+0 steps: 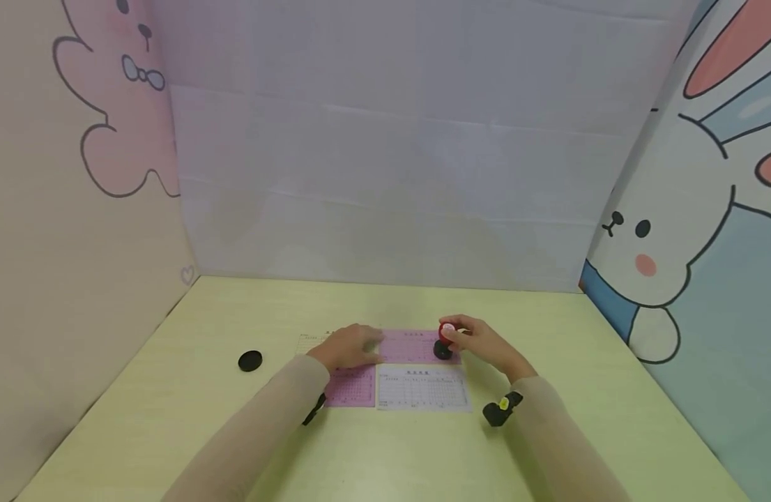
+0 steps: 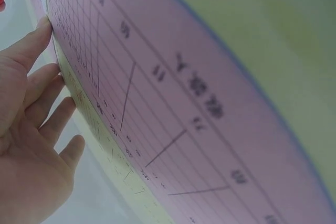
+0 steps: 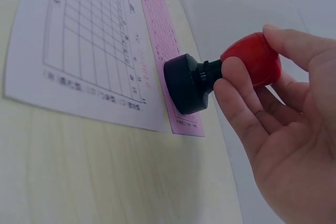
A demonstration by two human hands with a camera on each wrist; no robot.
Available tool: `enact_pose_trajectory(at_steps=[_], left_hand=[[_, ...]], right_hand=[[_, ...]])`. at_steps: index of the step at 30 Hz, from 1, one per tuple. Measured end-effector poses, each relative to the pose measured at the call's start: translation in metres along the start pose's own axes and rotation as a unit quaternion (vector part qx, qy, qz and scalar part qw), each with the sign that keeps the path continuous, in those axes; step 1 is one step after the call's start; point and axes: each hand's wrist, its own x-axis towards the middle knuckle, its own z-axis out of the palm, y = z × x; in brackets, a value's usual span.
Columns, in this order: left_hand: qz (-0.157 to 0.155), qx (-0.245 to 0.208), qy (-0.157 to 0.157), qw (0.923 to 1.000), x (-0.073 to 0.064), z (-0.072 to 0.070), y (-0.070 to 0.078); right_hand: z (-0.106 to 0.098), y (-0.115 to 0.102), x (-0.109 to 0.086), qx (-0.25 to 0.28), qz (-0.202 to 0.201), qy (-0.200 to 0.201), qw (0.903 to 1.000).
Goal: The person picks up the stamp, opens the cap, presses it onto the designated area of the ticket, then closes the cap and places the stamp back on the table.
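My right hand (image 1: 486,341) grips the red handle (image 3: 257,59) of a stamp, fingers and thumb around it. The stamp's round black base (image 3: 184,85) is over the right end of the upper pink form (image 1: 404,345); in the right wrist view it sits tilted, and whether it touches the paper I cannot tell. At the left end of that form, the fingertips of my left hand (image 1: 350,346) touch the paper, fingers relaxed and holding nothing. A white form (image 1: 423,390) lies just below, beside a second pink form (image 1: 354,390). My left hand partly hides a pale yellow form (image 1: 309,341).
A flat black disc, perhaps a lid (image 1: 250,360), lies on the pale wooden table (image 1: 398,460) to the left. White sheeting (image 1: 385,174) stands behind the table. Side walls bear cartoon animals, a rabbit (image 1: 668,230) on the right.
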Motion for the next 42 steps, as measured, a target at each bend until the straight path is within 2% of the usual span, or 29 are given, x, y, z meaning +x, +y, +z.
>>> enact_pose_trajectory(at_steps=[7, 15, 25, 35, 42], left_hand=[[0.002, -0.002, -0.001, 1.0000, 0.000, -0.001, 0.001], [0.009, 0.016, -0.005, 0.9998, -0.001, -0.003, 0.002], [0.029, 0.034, -0.003, 0.9990, -0.001, -0.003, 0.001], [0.042, 0.015, 0.001, 0.9990, -0.005, -0.008, -0.002], [0.027, -0.026, 0.014, 0.9992, -0.018, -0.015, -0.002]], right_hand=[[-0.004, -0.006, -0.001, -0.003, -0.015, 0.003, 0.9999], [-0.009, -0.019, -0.007, -0.010, -0.030, 0.015, 0.9994], [-0.016, -0.028, -0.011, -0.017, -0.043, 0.015, 0.9988], [-0.016, -0.030, -0.013, -0.019, -0.044, 0.017, 0.9987], [-0.011, -0.028, -0.015, 0.001, -0.029, 0.018, 0.9994]])
